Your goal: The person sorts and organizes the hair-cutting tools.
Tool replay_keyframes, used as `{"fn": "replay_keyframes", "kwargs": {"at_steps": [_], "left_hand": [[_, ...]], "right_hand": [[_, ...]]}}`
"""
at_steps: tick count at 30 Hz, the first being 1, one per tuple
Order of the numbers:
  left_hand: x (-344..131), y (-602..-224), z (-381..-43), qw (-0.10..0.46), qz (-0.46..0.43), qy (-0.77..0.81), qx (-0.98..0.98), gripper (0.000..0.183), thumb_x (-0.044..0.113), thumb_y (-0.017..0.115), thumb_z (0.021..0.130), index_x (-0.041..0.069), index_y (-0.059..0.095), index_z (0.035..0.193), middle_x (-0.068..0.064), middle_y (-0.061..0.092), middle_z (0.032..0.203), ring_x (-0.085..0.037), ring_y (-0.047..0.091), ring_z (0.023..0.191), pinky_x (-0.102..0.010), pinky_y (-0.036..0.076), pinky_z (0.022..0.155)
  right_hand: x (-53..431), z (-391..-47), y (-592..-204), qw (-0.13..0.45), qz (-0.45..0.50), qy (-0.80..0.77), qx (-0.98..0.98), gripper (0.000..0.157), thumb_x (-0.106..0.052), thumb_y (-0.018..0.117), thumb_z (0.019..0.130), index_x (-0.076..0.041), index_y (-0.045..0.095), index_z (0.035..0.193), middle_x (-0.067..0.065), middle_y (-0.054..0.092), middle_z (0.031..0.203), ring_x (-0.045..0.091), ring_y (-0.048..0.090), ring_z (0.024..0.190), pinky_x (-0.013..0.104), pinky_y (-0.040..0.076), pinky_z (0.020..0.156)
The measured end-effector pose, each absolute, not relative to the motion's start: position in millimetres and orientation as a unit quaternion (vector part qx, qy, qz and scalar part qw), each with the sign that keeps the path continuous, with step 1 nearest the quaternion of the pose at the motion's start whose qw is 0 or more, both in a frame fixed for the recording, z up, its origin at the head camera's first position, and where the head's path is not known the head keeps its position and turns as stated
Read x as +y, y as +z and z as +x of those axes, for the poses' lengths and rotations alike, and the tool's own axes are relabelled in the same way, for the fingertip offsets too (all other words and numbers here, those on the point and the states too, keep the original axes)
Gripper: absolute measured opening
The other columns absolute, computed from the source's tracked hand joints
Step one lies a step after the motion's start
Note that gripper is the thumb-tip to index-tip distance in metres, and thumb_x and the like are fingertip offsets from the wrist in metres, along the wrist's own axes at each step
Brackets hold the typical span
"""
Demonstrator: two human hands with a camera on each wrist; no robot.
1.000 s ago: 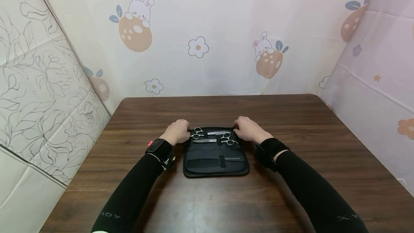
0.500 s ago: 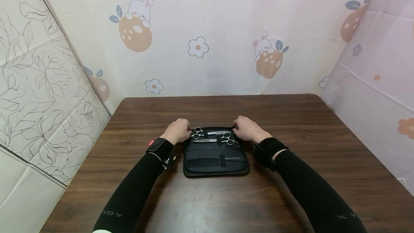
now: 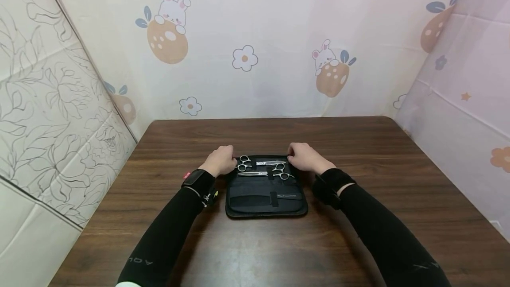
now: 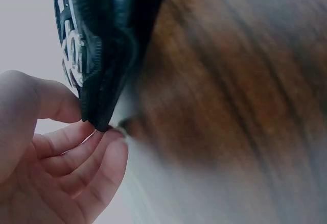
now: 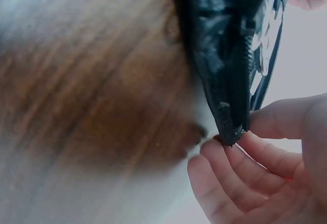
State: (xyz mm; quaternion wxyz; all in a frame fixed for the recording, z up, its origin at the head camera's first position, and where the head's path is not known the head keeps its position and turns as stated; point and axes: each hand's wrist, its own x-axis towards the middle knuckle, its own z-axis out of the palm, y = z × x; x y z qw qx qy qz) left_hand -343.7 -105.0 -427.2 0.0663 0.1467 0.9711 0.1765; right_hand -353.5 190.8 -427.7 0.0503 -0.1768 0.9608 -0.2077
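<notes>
A black zip case [image 3: 251, 185] lies spread on the table with its inside facing up. Two pairs of silver scissors sit in its far half, one pair's finger loops [image 3: 242, 168] at the left, the other's [image 3: 283, 176] at the right. My left hand [image 3: 219, 161] pinches the far left corner between thumb and fingers. Opposite it, my right hand [image 3: 306, 157] grips the far right corner the same way. Each wrist view shows the case's zipped edge [image 4: 92, 99] between thumb and fingertips. A thin dark strip with pale lettering [image 3: 288, 195] shows in the lower pocket.
The brown wooden table [image 3: 255, 251] extends on all sides of the case. Behind it hangs a pale curtain [image 3: 279, 79] printed with rabbits and flowers. More printed sheets close off the left and right sides.
Both hands keep their hold on the case's far corners. The left hand has shifted very slightly to the right and up; the case lies in almost the same place.
</notes>
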Motion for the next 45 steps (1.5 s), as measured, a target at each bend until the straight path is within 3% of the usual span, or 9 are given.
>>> {"fn": "replay_keyframes", "kwargs": {"at_steps": [7,15,23,29,45], "left_hand": [[-110,-422,-344,0.069,0.171,0.233,0.955,0.025,0.007,0.057,0.098,-0.003,0.064,0.120,-0.017,0.066,0.114,-0.028,0.063,0.099,-0.043,0.052,0.089],[-116,-411,-343,0.129,0.176,0.316,0.924,0.029,0.005,0.065,0.097,-0.004,0.062,0.124,-0.024,0.063,0.121,-0.023,0.067,0.088,-0.033,0.058,0.074],[-113,-407,-344,0.062,0.175,0.272,0.944,0.019,0.010,0.068,0.097,0.003,0.065,0.114,-0.015,0.065,0.112,-0.028,0.059,0.100,-0.044,0.048,0.091],[-112,-404,-345,0.023,0.177,0.261,0.949,0.021,0.010,0.069,0.097,0.003,0.064,0.116,-0.016,0.062,0.115,-0.029,0.056,0.105,-0.045,0.047,0.092],[-107,-403,-347,-0.056,0.167,0.267,0.948,0.023,0.012,0.070,0.096,0.003,0.064,0.116,-0.014,0.058,0.113,-0.030,0.057,0.101,-0.044,0.048,0.092]], "right_hand": [[193,-351,-421,0.054,-0.184,-0.235,0.953,0.026,-0.011,0.064,0.097,0.003,0.067,0.118,0.015,0.065,0.106,0.027,0.059,0.091,0.043,0.050,0.083],[195,-347,-411,0.091,-0.173,-0.265,0.944,0.036,-0.008,0.071,0.094,0.005,0.063,0.126,0.022,0.062,0.113,0.022,0.065,0.076,0.034,0.057,0.066],[193,-348,-407,0.041,-0.168,-0.256,0.951,0.029,-0.011,0.072,0.094,0.000,0.065,0.121,0.018,0.061,0.110,0.031,0.056,0.097,0.046,0.049,0.086],[192,-348,-403,0.009,-0.169,-0.273,0.947,0.027,-0.007,0.071,0.094,0.000,0.064,0.119,0.018,0.059,0.110,0.032,0.055,0.098,0.046,0.048,0.085],[193,-345,-402,-0.049,-0.166,-0.292,0.941,0.024,-0.006,0.071,0.095,-0.001,0.063,0.117,0.015,0.056,0.106,0.031,0.052,0.094,0.044,0.047,0.082]]}}
